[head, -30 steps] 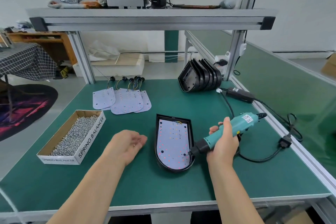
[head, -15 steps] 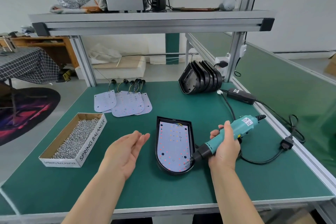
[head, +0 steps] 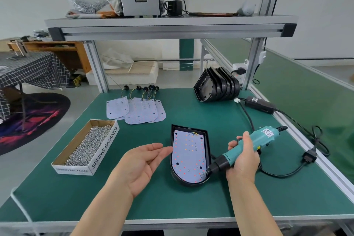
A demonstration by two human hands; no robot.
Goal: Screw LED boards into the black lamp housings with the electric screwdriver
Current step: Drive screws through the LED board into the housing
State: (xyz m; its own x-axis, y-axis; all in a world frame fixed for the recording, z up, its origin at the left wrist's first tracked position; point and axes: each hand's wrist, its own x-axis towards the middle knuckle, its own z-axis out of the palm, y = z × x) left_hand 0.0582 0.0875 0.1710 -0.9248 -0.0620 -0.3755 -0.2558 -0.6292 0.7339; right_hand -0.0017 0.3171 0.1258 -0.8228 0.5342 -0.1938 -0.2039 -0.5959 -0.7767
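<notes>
A black lamp housing lies flat on the green mat with a pale LED board inside it. My right hand grips the teal electric screwdriver; its bit tip sits over the housing's lower right corner. My left hand hovers palm up, fingers straight, its fingertips at the housing's left edge. It holds nothing. Spare LED boards with wires lie fanned at the back left. A row of empty black housings stands at the back right.
A cardboard box of screws sits at the left. The screwdriver's cable and power adapter run along the right side. An aluminium shelf with equipment spans overhead. The mat's front edge is near my forearms.
My left hand has turned palm up and moved right, up to the housing's left edge. My right hand and the screwdriver have barely shifted.
</notes>
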